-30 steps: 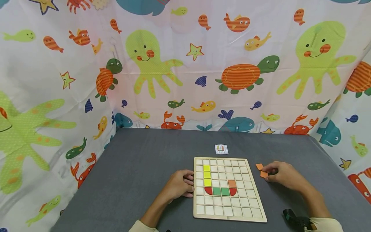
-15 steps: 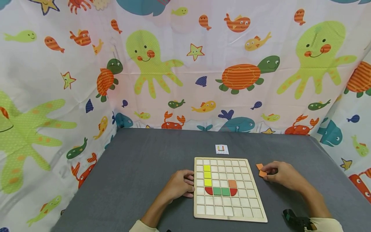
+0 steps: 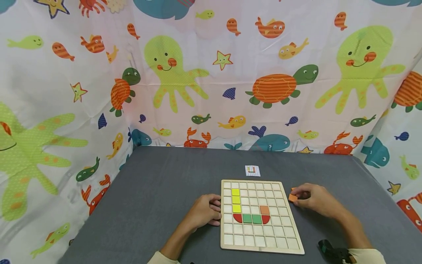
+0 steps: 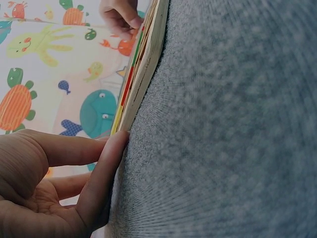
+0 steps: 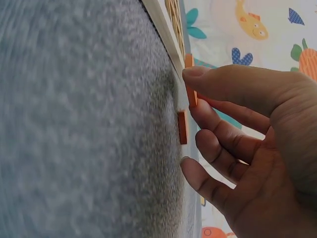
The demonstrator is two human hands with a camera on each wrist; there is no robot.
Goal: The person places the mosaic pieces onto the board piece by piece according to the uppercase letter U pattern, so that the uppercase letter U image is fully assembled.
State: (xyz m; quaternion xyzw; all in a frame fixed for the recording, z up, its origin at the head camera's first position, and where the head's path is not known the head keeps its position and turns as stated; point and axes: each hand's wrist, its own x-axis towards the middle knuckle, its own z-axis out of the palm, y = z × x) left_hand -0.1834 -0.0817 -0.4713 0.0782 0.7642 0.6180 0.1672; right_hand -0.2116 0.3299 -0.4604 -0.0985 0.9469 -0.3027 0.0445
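Observation:
My right hand (image 3: 318,200) pinches an orange square tile (image 3: 292,198) between thumb and fingers, just off the board's right edge. In the right wrist view the pinched tile (image 5: 190,82) stands on edge, above the cloth. A second orange tile (image 5: 183,127) lies on the cloth below it, mostly hidden by the fingers in the head view. The wooden grid board (image 3: 262,250) bears three yellow squares (image 3: 236,200), two red rounded pieces (image 3: 237,217), two green squares (image 3: 252,219) and one orange square (image 3: 264,210). My left hand (image 3: 204,212) touches the board's left edge with relaxed fingers.
A small pattern card (image 3: 252,171) with a coloured U shape lies behind the board. Grey cloth (image 3: 165,183) covers the table. A curtain (image 3: 204,91) printed with sea animals hangs around the back and sides. A black strap device (image 3: 331,251) sits at the right wrist.
My right hand has drawn an orange tile leftward, away from its earlier place, toward the board's right edge. The left hand and board stay in place.

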